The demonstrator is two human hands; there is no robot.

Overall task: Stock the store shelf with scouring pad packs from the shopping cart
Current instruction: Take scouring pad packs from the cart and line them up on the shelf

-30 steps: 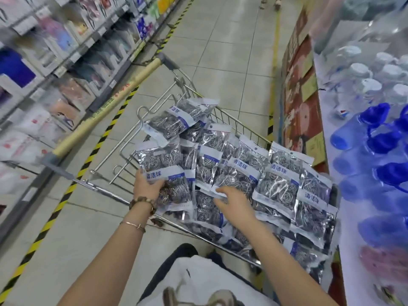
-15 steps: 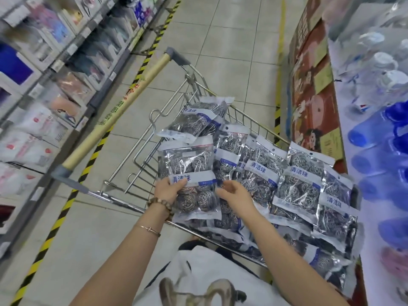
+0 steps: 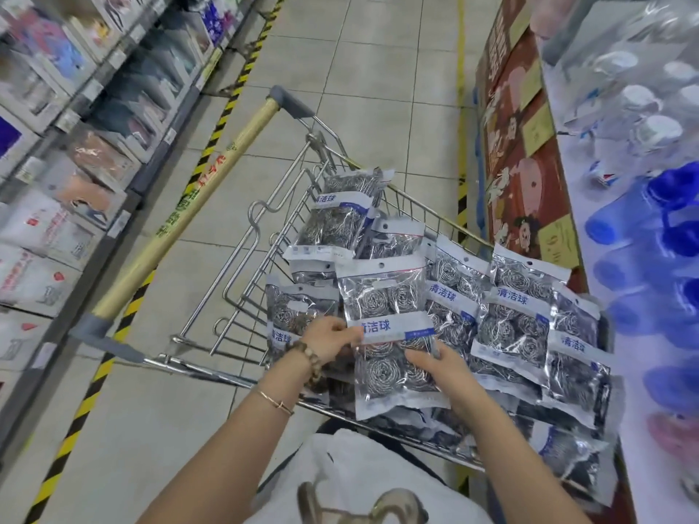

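Observation:
A wire shopping cart stands in the aisle, piled with several clear packs of steel scouring pads with white-and-blue labels. One scouring pad pack is held upright over the cart's near edge. My left hand pinches its left side at the label. My right hand grips its lower right part. A second pack stands just behind my left hand; whether that hand also holds it I cannot tell.
Store shelves with boxed goods run along the left behind yellow-black floor tape. On the right is a display with clear and blue bottles. The cart's wooden handle angles toward the left shelf.
Both hands have closed on one pack and raised it upright above the pile. The view has shifted, bringing the cart closer and more to the centre.

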